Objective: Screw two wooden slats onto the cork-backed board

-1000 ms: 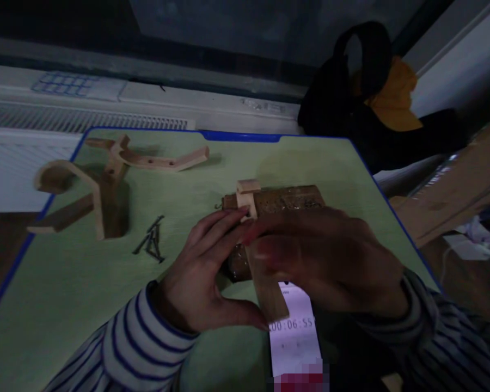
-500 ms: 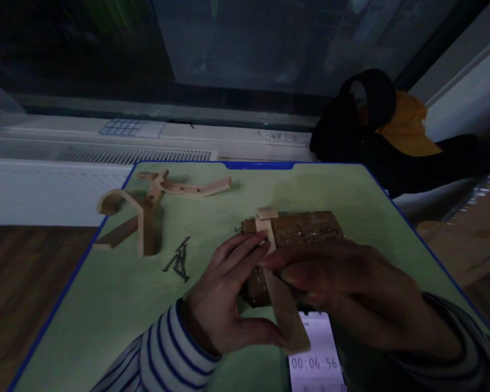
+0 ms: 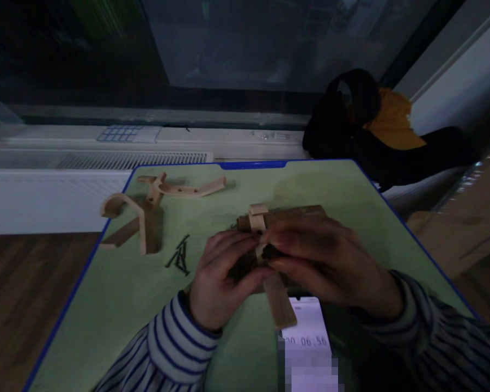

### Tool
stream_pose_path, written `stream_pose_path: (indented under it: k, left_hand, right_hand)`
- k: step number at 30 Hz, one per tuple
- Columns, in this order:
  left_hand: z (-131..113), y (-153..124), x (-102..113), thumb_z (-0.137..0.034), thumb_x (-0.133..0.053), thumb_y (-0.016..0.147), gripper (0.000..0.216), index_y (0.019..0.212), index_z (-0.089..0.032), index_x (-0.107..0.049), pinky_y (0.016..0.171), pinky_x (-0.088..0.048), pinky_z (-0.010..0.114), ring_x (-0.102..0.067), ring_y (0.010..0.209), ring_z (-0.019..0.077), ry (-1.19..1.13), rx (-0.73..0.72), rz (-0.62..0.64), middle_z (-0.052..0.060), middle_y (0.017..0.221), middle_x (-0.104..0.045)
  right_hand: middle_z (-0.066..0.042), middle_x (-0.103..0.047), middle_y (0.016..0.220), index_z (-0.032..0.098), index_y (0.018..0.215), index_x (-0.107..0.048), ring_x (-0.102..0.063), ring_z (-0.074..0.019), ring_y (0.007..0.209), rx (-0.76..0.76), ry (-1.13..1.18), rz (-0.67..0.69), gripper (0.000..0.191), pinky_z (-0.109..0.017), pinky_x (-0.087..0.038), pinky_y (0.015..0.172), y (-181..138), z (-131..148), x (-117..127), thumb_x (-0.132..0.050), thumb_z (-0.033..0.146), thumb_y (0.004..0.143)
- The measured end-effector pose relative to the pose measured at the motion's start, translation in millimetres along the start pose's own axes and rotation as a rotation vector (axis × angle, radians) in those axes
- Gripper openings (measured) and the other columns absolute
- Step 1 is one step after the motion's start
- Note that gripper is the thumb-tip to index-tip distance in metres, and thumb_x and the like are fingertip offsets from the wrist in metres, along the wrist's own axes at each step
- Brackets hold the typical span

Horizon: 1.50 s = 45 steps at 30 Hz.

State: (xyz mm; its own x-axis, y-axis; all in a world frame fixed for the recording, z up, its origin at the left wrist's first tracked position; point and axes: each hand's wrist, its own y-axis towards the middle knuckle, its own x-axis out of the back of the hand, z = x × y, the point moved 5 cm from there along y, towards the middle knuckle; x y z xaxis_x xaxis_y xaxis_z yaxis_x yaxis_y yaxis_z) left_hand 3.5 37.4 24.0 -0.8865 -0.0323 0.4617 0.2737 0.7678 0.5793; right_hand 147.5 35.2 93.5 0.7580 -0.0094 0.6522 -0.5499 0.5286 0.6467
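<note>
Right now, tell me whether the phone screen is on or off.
On: the phone screen glows pale and shows digits, 06:56 readable. The near end of the wooden piece overlaps its upper left corner in this view.

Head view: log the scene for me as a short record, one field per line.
Left grip: thumb and fingers at the wooden strip
Right grip: over the strip; anything held too dark to tell
Strip pose: across the brown block, near end toward the phone
Fasteners: loose pile on the green table
Curved wooden pieces: table's far left
Phone screen: lit
</note>
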Motion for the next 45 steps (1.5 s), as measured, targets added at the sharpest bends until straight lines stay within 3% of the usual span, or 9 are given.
stream_pose_path:
  k: [4, 13, 19, 22, 30, 35, 39, 45]
  left_hand:
    - [-11.4, 4.3, -3.9, -0.028, -0.071, 0.074, 0.021, 0.09, -0.018, -0.06, 0.077, -0.049, 0.036, -0.06, 0.084, 0.0191, 0.015, 0.043, -0.114, 0.004, 0.087, -0.067]
    - [-14.6, 2.5, -4.1, -0.026, -0.07, 0.073, 0.018, 0.086, -0.019, -0.06, 0.069, -0.05, 0.031, -0.061, 0.075, 0.0168, 0.073, 0.047, -0.202, 0.0, 0.079, -0.066]
    - [-13.5, 4.2, -7.8, -0.021, -0.061, 0.082, 0.003, 0.082, -0.019, -0.06, 0.074, -0.048, 0.032, -0.059, 0.078, 0.0165, -0.015, 0.006, -0.115, 0.001, 0.08, -0.065]
    - [-13.9, 5.5, -11.4, -0.02, -0.054, 0.086, 0.008, 0.085, -0.018, -0.061, 0.078, -0.047, 0.035, -0.058, 0.086, 0.0178, -0.036, 0.007, -0.047, 0.005, 0.089, -0.066]
    - [-13.5, 3.4, -4.4, -0.023, -0.068, 0.076, 0.014, 0.087, -0.018, -0.061, 0.075, -0.049, 0.035, -0.059, 0.082, 0.0181, 0.006, 0.035, -0.203, 0.003, 0.085, -0.066]
    - [-15.0, 3.4, -3.6, -0.025, -0.066, 0.078, 0.01, 0.083, -0.018, -0.061, 0.072, -0.049, 0.033, -0.06, 0.079, 0.0177, 0.013, 0.03, -0.203, 0.003, 0.081, -0.066]
    - [-16.3, 4.0, -2.7, -0.025, -0.063, 0.08, 0.009, 0.085, -0.018, -0.062, 0.073, -0.049, 0.034, -0.061, 0.079, 0.018, 0.012, 0.011, -0.177, 0.003, 0.081, -0.067]
    - [-13.5, 4.9, -8.6, -0.017, -0.049, 0.089, 0.017, 0.098, -0.019, -0.063, 0.081, -0.047, 0.037, -0.059, 0.091, 0.0194, -0.002, -0.011, 0.012, 0.005, 0.093, -0.068]
  right_hand:
    - [-0.01, -0.062, 0.116, 0.013, 0.105, -0.054, -0.055, -0.015, 0.111, -0.033, -0.042, 0.157, 0.021, -0.027, -0.047, 0.091, 4.9, 8.3, 6.0, -0.054, 0.013, 0.085]
    - [-0.004, -0.063, 0.117, 0.017, 0.119, -0.051, -0.062, -0.0173, 0.096, 0.091, -0.28, 0.489, 0.031, -0.032, -0.051, 0.082, 19.9, 20.8, 14.0, -0.05, 0.015, 0.087]
    - [-0.007, -0.066, 0.107, 0.016, 0.104, -0.059, -0.063, -0.0173, 0.091, -0.004, -0.27, 0.332, 0.018, -0.03, -0.05, 0.078, 18.0, 13.7, 11.8, -0.051, 0.021, 0.088]
    - [-0.01, -0.066, 0.103, 0.014, 0.099, -0.061, -0.064, -0.018, 0.089, -0.048, -0.29, 0.302, 0.019, -0.03, -0.05, 0.075, 17.2, 12.7, 10.6, -0.049, 0.026, 0.09]
    - [-0.009, -0.068, 0.096, 0.014, 0.098, -0.061, -0.064, -0.019, 0.087, -0.141, -0.332, 0.334, 0.026, -0.03, -0.05, 0.071, 22.6, 17.0, 11.3, -0.044, 0.033, 0.092]
    - [-0.005, -0.066, 0.108, 0.015, 0.12, -0.051, -0.062, -0.0146, 0.094, -0.164, -0.165, 0.353, 0.032, -0.025, -0.048, 0.078, 23.6, 18.7, 18.5, -0.048, 0.025, 0.09]
    - [-0.001, -0.065, 0.11, 0.019, 0.11, -0.058, -0.06, -0.011, 0.101, -0.167, -0.035, 0.348, 0.022, -0.021, -0.045, 0.086, 21.6, 16.8, 16.8, -0.047, 0.021, 0.091]
    - [-0.003, -0.067, 0.087, 0.017, 0.097, -0.058, -0.063, -0.0133, 0.076, -0.253, -0.201, 0.183, 0.02, -0.024, -0.045, 0.061, 15.6, 7.5, 11.1, -0.05, 0.033, 0.09]
